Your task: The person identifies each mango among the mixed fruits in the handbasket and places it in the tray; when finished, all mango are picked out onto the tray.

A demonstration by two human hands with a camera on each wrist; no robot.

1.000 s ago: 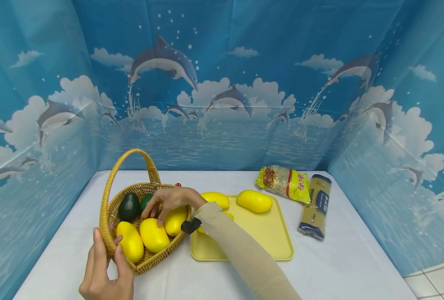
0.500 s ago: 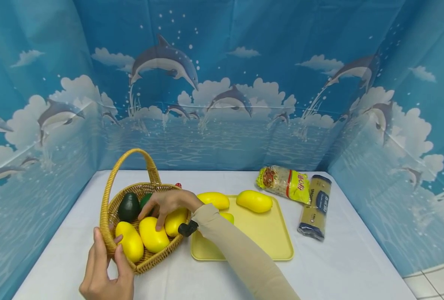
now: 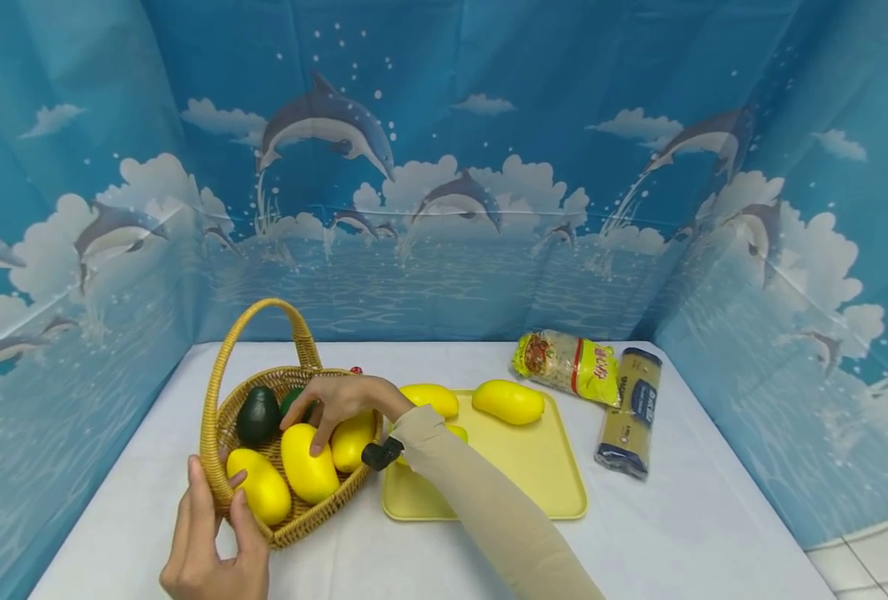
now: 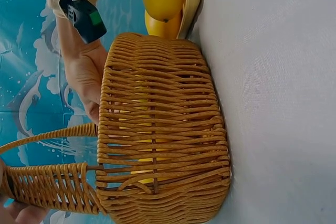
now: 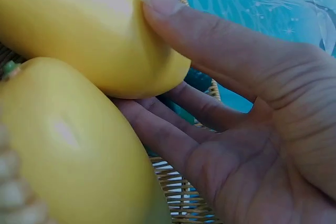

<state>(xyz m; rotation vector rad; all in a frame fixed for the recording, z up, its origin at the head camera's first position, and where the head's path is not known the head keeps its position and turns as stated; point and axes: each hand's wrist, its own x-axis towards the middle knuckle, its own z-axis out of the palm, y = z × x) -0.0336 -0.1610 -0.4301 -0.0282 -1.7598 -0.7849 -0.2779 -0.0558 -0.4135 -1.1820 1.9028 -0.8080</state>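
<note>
In the head view, a wicker basket [image 3: 310,527] with a tall hoop handle stands at the left of the table. My left hand [image 3: 214,546] grips the base of its handle, thumb on the near side. Inside, my right hand [image 3: 342,398] pinches the middle yellow mango [image 3: 308,479]; the right wrist view shows the thumb [image 5: 168,11] on its skin and fingers beneath. One mango [image 3: 259,492] lies to its left and another mango [image 3: 352,442] to its right. Behind them are a dark avocado [image 3: 258,415] and a green item [image 3: 290,402], partly hidden by the right hand.
A yellow tray [image 3: 519,475] right of the basket bears several mangoes, such as one mango [image 3: 509,402]; the right forearm crosses over it. Farther right lie a noodle packet [image 3: 567,367] and a spaghetti packet [image 3: 631,412]. A dolphin-print curtain [image 3: 444,275] surrounds the table.
The middle mango has tilted up slightly in my right hand, which shifted left and then back right. The left mango has rolled a little. My left hand stays on the basket handle.
</note>
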